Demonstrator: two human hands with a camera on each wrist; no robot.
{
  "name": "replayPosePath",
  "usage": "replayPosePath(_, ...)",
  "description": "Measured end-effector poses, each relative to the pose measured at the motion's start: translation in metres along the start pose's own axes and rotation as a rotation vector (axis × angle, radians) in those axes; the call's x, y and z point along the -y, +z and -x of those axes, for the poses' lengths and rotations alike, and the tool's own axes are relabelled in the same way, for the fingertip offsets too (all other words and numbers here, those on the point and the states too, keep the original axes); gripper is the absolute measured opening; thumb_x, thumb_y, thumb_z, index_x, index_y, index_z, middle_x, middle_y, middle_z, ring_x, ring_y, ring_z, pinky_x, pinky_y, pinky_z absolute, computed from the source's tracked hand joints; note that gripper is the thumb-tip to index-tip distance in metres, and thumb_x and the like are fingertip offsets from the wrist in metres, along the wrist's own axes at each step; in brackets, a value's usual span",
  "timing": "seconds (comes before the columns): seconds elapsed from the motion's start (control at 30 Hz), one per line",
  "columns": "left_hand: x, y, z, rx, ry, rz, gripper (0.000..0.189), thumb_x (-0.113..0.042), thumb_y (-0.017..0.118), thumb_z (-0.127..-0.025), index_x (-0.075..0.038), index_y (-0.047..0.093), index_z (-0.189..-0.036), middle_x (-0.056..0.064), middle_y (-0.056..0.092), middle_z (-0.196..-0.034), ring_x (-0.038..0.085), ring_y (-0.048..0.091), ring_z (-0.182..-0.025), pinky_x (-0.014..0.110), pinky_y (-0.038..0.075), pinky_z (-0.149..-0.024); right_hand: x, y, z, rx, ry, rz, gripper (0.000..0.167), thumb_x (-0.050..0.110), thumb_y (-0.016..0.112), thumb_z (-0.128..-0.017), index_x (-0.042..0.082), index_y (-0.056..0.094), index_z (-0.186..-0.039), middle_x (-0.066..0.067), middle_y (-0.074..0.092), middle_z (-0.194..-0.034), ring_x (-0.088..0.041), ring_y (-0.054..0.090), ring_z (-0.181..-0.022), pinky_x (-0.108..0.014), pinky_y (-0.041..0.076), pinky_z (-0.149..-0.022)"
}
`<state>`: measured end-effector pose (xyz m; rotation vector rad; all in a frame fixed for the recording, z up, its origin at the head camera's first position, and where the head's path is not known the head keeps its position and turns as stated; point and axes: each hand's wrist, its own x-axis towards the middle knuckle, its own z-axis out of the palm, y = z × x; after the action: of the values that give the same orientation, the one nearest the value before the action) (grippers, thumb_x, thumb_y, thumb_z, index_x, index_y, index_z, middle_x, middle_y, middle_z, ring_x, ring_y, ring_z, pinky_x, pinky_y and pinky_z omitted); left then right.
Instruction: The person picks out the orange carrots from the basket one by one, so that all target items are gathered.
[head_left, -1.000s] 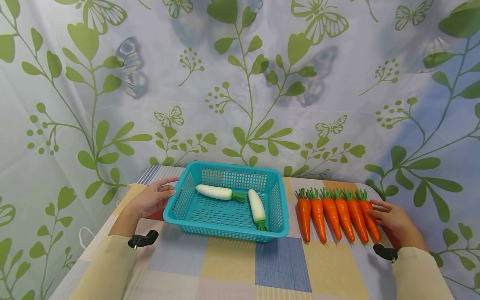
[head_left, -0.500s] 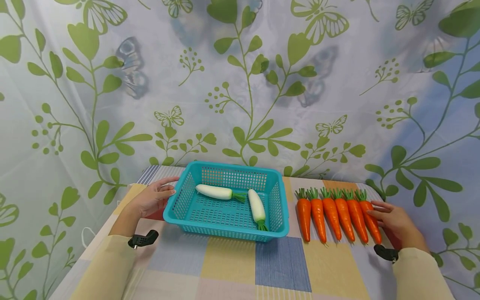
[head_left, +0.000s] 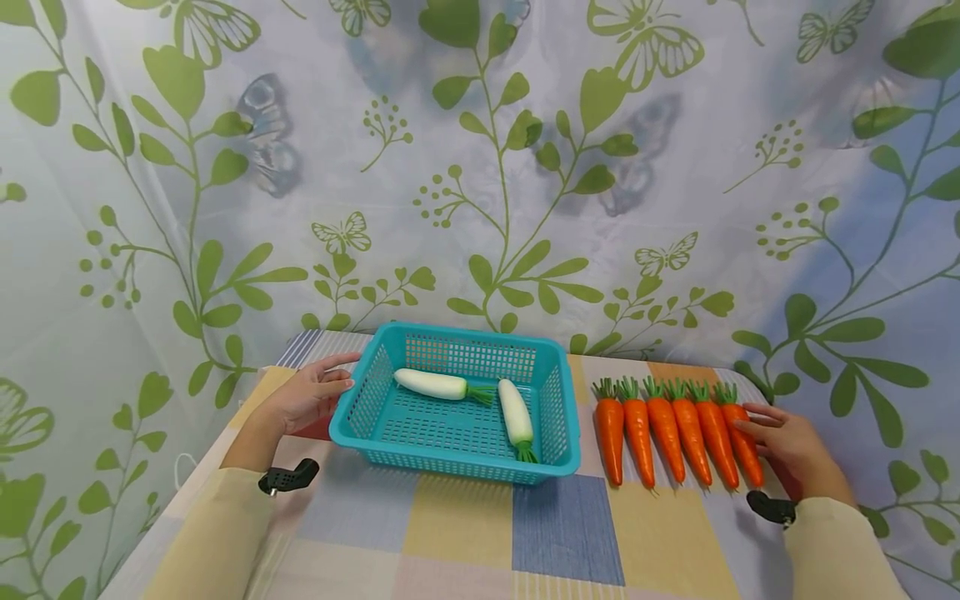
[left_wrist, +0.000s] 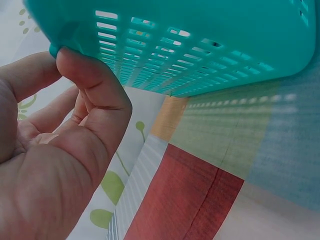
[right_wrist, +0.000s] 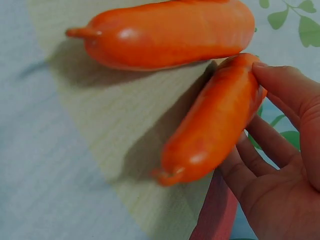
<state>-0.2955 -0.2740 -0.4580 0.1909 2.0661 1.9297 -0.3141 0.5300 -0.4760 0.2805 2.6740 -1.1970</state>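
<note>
On the left, the fingertips of my left hand (head_left: 306, 398) touch the left rim of a turquoise plastic basket (head_left: 457, 461). The left wrist view has the bent thumb (left_wrist: 92, 80) right at the basket's edge, the other fingers loose behind it. Inside the basket lie two white radishes, one crosswise (head_left: 430, 383) and one lengthwise (head_left: 514, 414). At the right, my right hand (head_left: 793, 446) pinches the rightmost carrot (right_wrist: 212, 122) near its thick end. Its thumb (right_wrist: 280, 82) is on one side, and the fingers reach round the other.
Several more orange carrots (head_left: 663, 429) lie side by side between the basket and my right hand, green tops toward the back. A checked cloth (head_left: 457, 525) covers the table. Behind it hangs a leaf-patterned curtain (head_left: 375, 275).
The rightmost carrot's tip has swung slightly right under my right hand. The left hand, basket and radishes keep their places; the head view has shifted slightly.
</note>
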Motion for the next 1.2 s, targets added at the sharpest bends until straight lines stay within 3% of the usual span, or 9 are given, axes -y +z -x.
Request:
replayPosePath(0.33, -0.0003, 0.0015, -0.0007, 0.010, 0.000, 0.020, 0.069, -0.017, 0.061, -0.104, -0.010, 0.025, -0.162, 0.006, 0.065, -0.120, 0.017, 0.070, -0.105, 0.042, 0.060, -0.097, -0.0003, 0.0014, -0.0002, 0.003, 0.001, -0.028, 0.086, 0.046, 0.063, -0.100, -0.008, 0.027, -0.156, -0.040, 0.037, -0.152, -0.003, 0.068, -0.092, -0.034, 0.063, -0.084)
replayPosePath(0.67, -0.0014, 0.0023, 0.0015, 0.033, 0.013, 0.046, 0.069, -0.014, 0.060, -0.104, -0.008, 0.023, -0.162, -0.003, 0.067, -0.114, 0.014, 0.071, -0.103, 0.042, 0.059, -0.097, -0.0012, 0.0030, -0.0025, 0.011, 0.022, -0.052, 0.088, 0.047, 0.065, -0.098, -0.006, 0.026, -0.158, -0.039, 0.030, -0.157, -0.002, 0.067, -0.095, -0.032, 0.063, -0.085)
replayPosePath(0.97, -0.0010, 0.0005, 0.0023, 0.023, 0.015, 0.039, 0.071, -0.016, 0.062, -0.103, -0.008, 0.023, -0.162, -0.004, 0.068, -0.114, 0.017, 0.071, -0.107, 0.041, 0.059, -0.098, 0.0038, 0.0027, -0.0029, 0.015, 0.044, -0.024, 0.090, 0.050, 0.065, -0.097, -0.003, 0.026, -0.158, -0.038, 0.030, -0.157, -0.025, 0.067, -0.112, -0.039, 0.062, -0.091)
replayPosePath(1.2, -0.0007, 0.0009, 0.0008, 0.028, 0.017, 0.041, 0.070, -0.016, 0.061, -0.104, -0.008, 0.024, -0.162, -0.004, 0.068, -0.115, 0.014, 0.072, -0.103, 0.041, 0.060, -0.097, 0.0026, 0.0023, 0.0005, 0.027, 0.004, -0.040, 0.085, 0.045, 0.062, -0.101, -0.006, 0.024, -0.158, -0.040, 0.028, -0.157, 0.000, 0.065, -0.096, -0.031, 0.063, -0.086)
